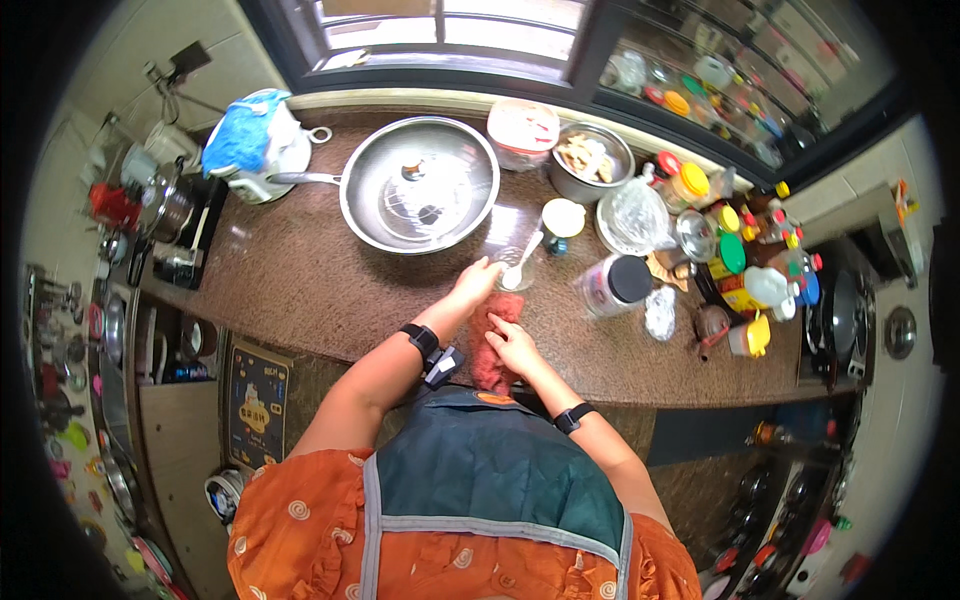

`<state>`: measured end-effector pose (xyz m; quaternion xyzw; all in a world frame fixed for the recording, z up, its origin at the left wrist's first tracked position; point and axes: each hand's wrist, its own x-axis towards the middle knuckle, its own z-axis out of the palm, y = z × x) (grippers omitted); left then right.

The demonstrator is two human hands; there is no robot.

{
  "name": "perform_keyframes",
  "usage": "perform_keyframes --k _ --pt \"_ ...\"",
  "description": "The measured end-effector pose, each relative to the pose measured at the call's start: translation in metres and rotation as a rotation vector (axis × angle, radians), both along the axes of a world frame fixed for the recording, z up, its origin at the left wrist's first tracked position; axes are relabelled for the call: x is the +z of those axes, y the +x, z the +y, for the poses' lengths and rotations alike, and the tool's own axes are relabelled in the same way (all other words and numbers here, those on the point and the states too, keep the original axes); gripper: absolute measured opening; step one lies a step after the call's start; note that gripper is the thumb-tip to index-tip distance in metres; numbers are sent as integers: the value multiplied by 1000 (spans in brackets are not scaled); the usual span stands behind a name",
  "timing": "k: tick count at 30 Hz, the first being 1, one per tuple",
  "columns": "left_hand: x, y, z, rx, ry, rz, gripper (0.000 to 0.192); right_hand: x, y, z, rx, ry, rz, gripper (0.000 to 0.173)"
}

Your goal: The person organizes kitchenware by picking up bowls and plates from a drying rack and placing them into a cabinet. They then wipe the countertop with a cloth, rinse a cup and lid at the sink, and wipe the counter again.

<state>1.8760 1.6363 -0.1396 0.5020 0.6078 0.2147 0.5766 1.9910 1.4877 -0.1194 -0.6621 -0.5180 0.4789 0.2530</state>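
Note:
At the counter's front edge my left hand [474, 283] has its fingertips at the near left rim of a small clear glass bowl [525, 279] and looks to be gripping it. A white spoon [531, 247] leans in that bowl, its handle pointing up to the right. My right hand [514, 348] lies over a crumpled red cloth [489, 367] with its index finger stretched out on it. Whether those fingers grip the cloth is unclear. Behind my left hand stands a wide steel wok [390, 217], its handle to the left and a little liquid seemingly inside.
A small pale-topped container [564, 217] and a dark-lidded jar [611, 286] are right of the bowl. Farther back sit a lidded plastic tub [523, 135] and a steel pot [589, 180] with pale food pieces. Bottles crowd the right; a blue cloth [244, 135] covers an appliance at left.

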Motion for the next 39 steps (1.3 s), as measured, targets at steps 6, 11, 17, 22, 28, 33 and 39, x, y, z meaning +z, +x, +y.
perform_keyframes --k 6,11,17,22,28,33,39 --pt "47 -43 -115 -561 770 66 37 19 43 -9 -292 -300 527 33" --pt "49 -88 -118 -916 1051 82 29 31 101 -64 -563 -302 423 33" --pt "24 -264 17 -805 938 513 30 47 132 -127 -679 -324 311 30" --pt "38 -520 70 -35 450 897 30 59 106 -160 -736 -426 281 28" --pt "31 -565 -8 129 101 1279 55 63 78 -167 -612 -512 236 32" --pt "24 -401 -62 -64 310 868 50 59 56 -119 -273 -268 -9 31" --pt "40 -145 -126 -794 386 233 78 63 18 -69 306 233 -252 56"
